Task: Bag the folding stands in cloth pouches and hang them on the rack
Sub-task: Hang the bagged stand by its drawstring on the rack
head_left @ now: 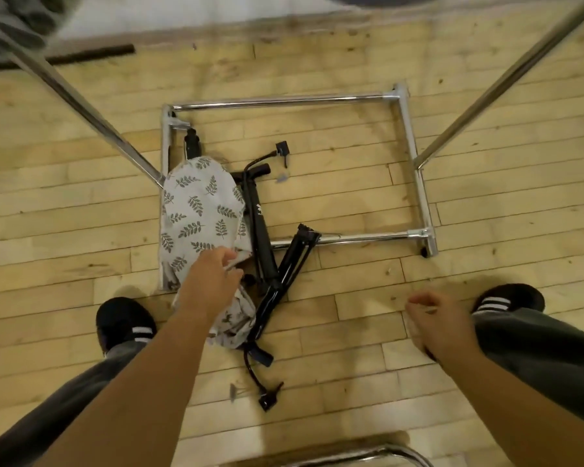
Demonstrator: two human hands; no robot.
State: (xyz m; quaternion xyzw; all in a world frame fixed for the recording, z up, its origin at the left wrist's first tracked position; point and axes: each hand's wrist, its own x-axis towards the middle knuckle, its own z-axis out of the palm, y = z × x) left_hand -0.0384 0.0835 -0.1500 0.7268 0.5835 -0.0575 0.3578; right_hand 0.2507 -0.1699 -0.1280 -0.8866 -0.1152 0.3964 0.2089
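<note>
Pinching the cloth pouch (196,210), left fingers (226,257) grip its near edge.

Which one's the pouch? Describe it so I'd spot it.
Find the chrome rack base on the wooden floor. Over its left side lies the pouch, held by the left hand. It is pale cloth printed with leaves; the stands beside it are bare black.

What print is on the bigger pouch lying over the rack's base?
The pouch shows dark leaf sprigs on pale grey, clearest in head view.
</note>
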